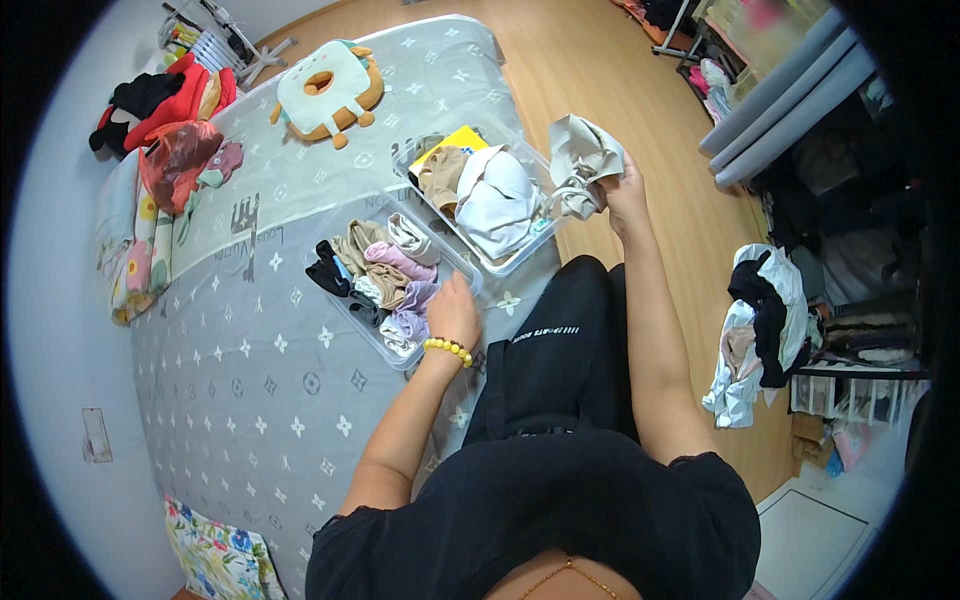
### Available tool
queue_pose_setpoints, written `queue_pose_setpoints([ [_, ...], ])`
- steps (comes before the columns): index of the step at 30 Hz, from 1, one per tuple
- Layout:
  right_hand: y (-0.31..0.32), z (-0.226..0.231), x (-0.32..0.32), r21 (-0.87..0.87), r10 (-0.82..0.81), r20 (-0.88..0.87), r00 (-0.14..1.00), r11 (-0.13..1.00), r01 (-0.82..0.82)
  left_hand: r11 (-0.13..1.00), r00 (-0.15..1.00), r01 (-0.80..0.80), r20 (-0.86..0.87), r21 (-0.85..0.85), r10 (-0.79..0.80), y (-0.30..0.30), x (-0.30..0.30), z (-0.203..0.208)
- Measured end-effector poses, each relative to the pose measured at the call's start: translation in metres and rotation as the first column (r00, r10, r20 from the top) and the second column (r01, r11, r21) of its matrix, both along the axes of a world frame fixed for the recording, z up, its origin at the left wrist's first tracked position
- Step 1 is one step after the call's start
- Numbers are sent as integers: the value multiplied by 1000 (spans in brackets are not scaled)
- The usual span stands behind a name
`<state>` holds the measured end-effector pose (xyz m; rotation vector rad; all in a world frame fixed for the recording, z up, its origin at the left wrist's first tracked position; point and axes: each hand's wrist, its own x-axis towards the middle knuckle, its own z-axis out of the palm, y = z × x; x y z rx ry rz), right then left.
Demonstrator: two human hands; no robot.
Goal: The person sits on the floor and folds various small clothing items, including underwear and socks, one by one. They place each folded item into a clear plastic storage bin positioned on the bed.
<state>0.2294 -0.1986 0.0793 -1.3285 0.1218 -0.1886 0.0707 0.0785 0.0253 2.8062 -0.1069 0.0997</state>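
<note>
Off the bed's right side, my right hand is raised and closed on a crumpled beige cloth garment. The garment hangs bunched beside the far clear plastic bin. In that bin lie a white garment, a tan one and something yellow. My left hand, with a yellow bead bracelet above it, is at the right edge of the nearer clear bin. Its fingers are blurred and partly hidden. Rolled clothes in tan, pink, lilac, white and black fill this bin.
Both bins sit on a bed with a grey patterned sheet. A plush cushion and a red plastic bag lie farther off. To the right, white and black clothes hang low beside a shelf, over the wooden floor.
</note>
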Motion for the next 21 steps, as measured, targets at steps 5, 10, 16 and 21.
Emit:
queue_pose_setpoints([
  [5, -5, -13, -14, 204, 63, 18, 998, 977, -65, 995, 994, 100, 40, 28, -101, 40, -5, -31],
  [10, 0, -18, -33, 343, 199, -3, 980, 921, -185, 997, 998, 10, 64, 70, -14, 87, 4, -23],
  [16, 55, 14, -84, -83, 463, 110, 880, 886, -456, 947, 994, -110, 10, 302, 112, 154, 29, -35],
  [21, 133, -6, -154, -896, 615, 321, 720, 444, 19, 990, 944, -136, 308, 39, 117, 120, 7, 4],
])
